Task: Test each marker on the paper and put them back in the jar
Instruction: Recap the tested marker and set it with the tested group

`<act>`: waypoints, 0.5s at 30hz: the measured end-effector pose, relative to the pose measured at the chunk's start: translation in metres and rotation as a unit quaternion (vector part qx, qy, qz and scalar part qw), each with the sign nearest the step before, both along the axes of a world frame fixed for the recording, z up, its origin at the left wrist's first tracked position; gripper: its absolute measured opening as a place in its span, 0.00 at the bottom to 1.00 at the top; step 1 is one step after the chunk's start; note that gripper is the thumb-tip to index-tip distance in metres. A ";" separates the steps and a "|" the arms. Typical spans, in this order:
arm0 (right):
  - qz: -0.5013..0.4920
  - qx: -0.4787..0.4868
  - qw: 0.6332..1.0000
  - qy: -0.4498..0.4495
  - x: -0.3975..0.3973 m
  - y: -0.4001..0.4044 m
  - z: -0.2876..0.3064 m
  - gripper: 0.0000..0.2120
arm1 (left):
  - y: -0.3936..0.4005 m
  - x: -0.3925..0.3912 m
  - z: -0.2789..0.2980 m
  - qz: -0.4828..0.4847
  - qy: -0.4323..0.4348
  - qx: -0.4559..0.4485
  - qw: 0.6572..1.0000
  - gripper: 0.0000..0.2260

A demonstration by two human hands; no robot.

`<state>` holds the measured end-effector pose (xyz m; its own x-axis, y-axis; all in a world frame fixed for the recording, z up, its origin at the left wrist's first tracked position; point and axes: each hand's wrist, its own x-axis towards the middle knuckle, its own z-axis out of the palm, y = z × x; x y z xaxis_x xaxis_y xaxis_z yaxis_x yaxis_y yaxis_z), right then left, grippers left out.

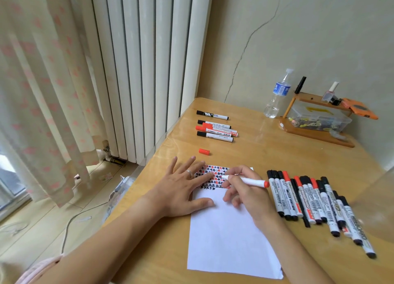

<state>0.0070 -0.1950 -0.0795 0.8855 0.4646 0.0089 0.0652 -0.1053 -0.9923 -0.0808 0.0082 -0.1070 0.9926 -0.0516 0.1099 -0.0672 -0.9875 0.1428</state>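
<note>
While a person leans over a wooden tabletop (266,147), their left hand (183,187) lies flat with fingers spread straight, pressing down the upper left part of a white sheet of paper (226,236). Near the top of the sheet is a block of small red and black test marks (213,177). Their right hand (245,190) has a curled grip on an uncapped red marker (247,180), pinched between thumb and fingers, its tip touching the paper among the marks. A loose red cap (204,151) lies on the wood beyond the paper, apart from it.

Just right of the paper, a row of capped red and black markers (315,202) lies side by side, touching one another. Farther back, near the tabletop's far left edge, a smaller group of five markers (215,130) rests, one a little apart from the other four. At the right edge a curved clear surface (377,198) shows; I cannot tell whether it is the jar.

In the far corner stand a water bottle (277,96) and a small wooden rack (317,121). A white radiator (149,59) and a patterned curtain (42,81) fill the left side.
</note>
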 end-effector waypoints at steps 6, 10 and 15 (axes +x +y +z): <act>-0.018 -0.037 0.999 -0.030 0.002 0.001 -0.010 0.05 | 0.001 0.001 0.000 0.007 0.031 -0.018 0.999 0.38; 0.003 -0.053 0.998 -0.030 0.000 0.003 -0.010 0.05 | 0.001 0.001 0.000 0.010 0.039 -0.032 0.999 0.39; -0.001 -0.058 0.998 -0.038 -0.001 0.003 -0.011 0.06 | 0.002 0.001 0.001 0.011 0.039 -0.038 0.998 0.38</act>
<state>0.0062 -0.1920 -0.0906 0.8856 0.4638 0.0228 0.1397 -0.2194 -0.9656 -0.0794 0.0097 -0.1064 0.9991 -0.0244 0.0341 -0.0313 -0.9749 0.2205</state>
